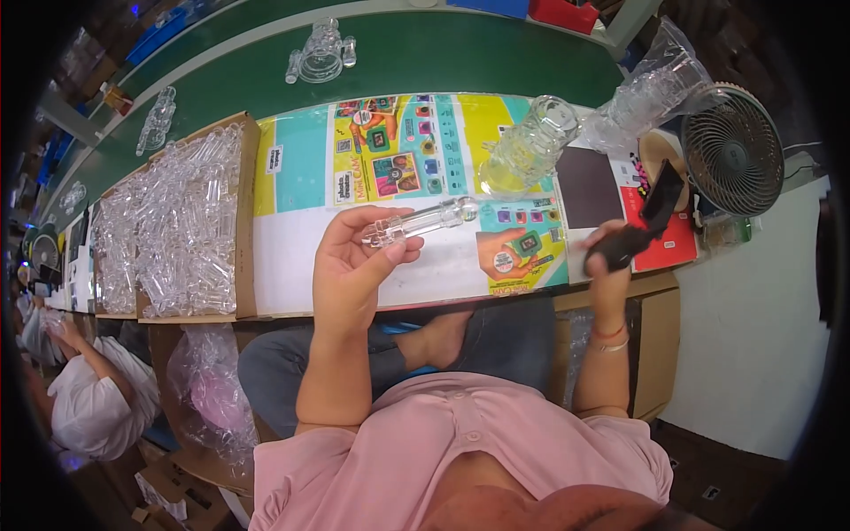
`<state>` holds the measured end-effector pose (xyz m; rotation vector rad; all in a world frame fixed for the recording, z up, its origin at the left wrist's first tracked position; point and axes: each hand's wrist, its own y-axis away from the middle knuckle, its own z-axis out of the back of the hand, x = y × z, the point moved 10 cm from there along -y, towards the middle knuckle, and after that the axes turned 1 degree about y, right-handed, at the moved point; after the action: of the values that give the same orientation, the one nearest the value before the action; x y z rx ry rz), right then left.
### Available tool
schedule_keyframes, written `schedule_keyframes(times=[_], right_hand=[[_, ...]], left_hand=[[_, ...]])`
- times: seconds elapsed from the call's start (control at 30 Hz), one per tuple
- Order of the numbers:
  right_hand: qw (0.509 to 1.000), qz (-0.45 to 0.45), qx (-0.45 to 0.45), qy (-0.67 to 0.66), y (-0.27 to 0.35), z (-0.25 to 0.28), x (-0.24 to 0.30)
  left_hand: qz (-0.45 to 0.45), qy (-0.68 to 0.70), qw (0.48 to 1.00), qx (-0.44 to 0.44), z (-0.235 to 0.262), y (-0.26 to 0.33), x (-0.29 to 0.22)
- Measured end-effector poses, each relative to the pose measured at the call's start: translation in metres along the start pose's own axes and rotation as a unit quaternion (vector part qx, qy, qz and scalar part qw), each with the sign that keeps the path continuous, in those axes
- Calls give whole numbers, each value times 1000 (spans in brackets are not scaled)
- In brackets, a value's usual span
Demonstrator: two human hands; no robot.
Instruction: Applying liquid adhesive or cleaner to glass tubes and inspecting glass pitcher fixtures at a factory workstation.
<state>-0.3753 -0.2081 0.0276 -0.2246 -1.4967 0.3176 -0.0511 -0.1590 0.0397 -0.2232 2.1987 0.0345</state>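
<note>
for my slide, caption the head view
Left hand holds a clear plastic tube; right hand grips a black tool.

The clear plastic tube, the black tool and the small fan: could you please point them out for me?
clear plastic tube [421,221], head view, on its middle, beyond the left hand [350,265].
black tool [639,228], head view, on its body above the right hand [606,257].
small fan [731,150], head view, on its grille.

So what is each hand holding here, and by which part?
The left hand pinches a clear plastic tube at its near end. The right hand wraps the lower handle of a black tool.
</note>
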Motion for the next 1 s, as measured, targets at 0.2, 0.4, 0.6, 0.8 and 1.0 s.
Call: schedule_keyframes(times=[0.2,0.4,0.6,0.8,1.0], right_hand=[[956,-163,243,-1,41,-138,2],[968,-67,215,111,21,-164,19],[939,-161,302,17,33,-191,0],[812,-334,342,-335,57,-213,-1],[806,-306,382,-333,52,-213,15]], left_hand=[[-37,-69,996,-45,19,-1,-5],[-91,-46,991,-92,45,6,-26],[-102,-17,990,-92,59,4,-32],[-103,-6,990,-101,75,4,-37],[-96,21,993,-66,70,-2,-38]])
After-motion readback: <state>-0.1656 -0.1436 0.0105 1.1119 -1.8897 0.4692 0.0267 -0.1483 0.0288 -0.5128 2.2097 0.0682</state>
